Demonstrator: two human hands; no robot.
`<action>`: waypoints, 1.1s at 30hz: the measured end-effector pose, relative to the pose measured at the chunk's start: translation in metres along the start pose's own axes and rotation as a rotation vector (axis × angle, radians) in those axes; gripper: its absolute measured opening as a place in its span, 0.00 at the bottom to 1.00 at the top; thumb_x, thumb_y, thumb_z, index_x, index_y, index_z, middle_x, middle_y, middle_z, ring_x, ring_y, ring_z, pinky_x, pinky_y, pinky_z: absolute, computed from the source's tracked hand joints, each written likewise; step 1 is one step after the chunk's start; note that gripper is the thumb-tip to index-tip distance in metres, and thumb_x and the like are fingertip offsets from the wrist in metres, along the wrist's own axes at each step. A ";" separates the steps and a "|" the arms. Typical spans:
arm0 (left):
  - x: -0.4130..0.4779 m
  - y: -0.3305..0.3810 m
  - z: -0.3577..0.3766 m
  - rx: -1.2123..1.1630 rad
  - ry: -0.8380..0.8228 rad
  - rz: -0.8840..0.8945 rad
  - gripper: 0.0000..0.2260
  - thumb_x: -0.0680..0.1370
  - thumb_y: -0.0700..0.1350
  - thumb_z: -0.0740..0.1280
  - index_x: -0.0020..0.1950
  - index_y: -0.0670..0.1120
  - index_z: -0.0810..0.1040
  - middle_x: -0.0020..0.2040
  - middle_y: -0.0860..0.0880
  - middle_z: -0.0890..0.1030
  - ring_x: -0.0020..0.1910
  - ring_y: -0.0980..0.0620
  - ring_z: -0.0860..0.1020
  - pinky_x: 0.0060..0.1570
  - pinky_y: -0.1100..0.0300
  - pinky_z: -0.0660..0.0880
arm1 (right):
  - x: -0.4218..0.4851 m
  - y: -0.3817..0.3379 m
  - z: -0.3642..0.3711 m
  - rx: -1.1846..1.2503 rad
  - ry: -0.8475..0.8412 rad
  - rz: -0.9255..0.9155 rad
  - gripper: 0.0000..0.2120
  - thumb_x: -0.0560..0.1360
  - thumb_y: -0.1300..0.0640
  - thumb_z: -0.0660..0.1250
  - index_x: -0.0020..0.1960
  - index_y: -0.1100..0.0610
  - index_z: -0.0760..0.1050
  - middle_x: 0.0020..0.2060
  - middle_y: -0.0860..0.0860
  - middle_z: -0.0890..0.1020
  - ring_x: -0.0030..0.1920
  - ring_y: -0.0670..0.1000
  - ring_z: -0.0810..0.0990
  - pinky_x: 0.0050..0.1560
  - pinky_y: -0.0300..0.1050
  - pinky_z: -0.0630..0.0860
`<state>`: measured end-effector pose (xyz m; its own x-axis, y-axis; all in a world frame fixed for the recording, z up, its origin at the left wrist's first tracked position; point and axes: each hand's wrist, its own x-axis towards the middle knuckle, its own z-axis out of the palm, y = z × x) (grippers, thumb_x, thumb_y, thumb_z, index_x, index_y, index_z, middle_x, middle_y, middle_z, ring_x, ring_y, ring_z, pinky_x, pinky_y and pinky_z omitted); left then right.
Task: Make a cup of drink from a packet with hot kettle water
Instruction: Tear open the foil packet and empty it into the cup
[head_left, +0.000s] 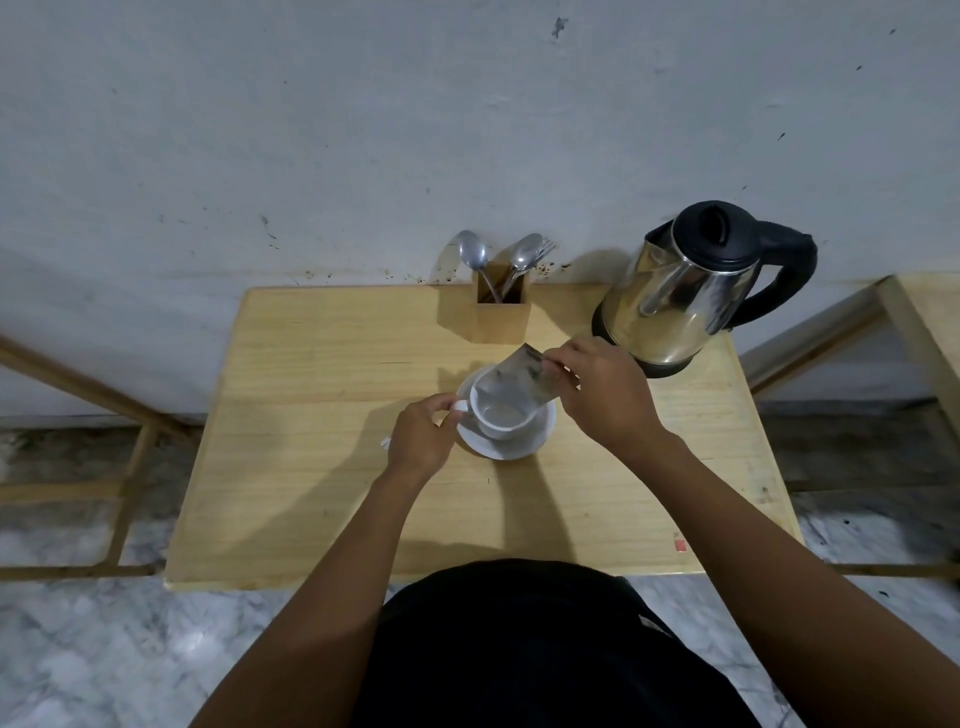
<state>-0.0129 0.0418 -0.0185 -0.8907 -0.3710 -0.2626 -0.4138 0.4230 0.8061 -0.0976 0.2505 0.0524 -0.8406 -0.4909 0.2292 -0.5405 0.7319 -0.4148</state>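
A white cup (501, 415) stands on a white saucer (524, 447) in the middle of the wooden table (311, 415). My left hand (423, 436) pinches the cup's handle on its left side. My right hand (602, 395) holds a silvery packet (517, 376) tilted over the cup, its lower end at the cup's mouth. A steel kettle (680, 306) with a black lid and handle stands at the table's back right, just behind my right hand.
A wooden holder (501, 317) with spoons and a fork stands at the table's back edge against the wall. A small white scrap (385, 442) lies left of my left hand. Wooden frames flank the table on both sides.
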 end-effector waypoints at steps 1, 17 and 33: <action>0.000 0.000 -0.001 0.005 -0.005 0.006 0.10 0.78 0.48 0.67 0.56 0.47 0.82 0.53 0.52 0.82 0.51 0.56 0.77 0.48 0.63 0.69 | 0.002 0.000 0.000 -0.025 0.006 -0.027 0.07 0.76 0.57 0.68 0.49 0.55 0.84 0.41 0.51 0.82 0.40 0.56 0.80 0.42 0.51 0.75; 0.001 0.002 -0.005 0.040 -0.020 0.000 0.11 0.77 0.49 0.67 0.57 0.46 0.81 0.57 0.49 0.83 0.50 0.44 0.81 0.47 0.62 0.69 | 0.016 -0.001 0.001 -0.122 -0.009 -0.053 0.05 0.75 0.53 0.70 0.47 0.48 0.85 0.40 0.45 0.84 0.44 0.52 0.81 0.54 0.45 0.62; 0.021 0.029 -0.007 0.118 -0.010 0.261 0.06 0.76 0.41 0.67 0.48 0.44 0.84 0.51 0.47 0.84 0.50 0.48 0.80 0.52 0.55 0.76 | 0.023 -0.012 -0.007 -0.163 0.003 -0.224 0.06 0.75 0.52 0.70 0.46 0.50 0.86 0.40 0.47 0.84 0.43 0.53 0.80 0.52 0.50 0.69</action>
<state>-0.0421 0.0410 0.0032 -0.9716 -0.2288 -0.0606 -0.1891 0.5966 0.7799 -0.1108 0.2342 0.0688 -0.6991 -0.6482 0.3018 -0.7117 0.6716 -0.2059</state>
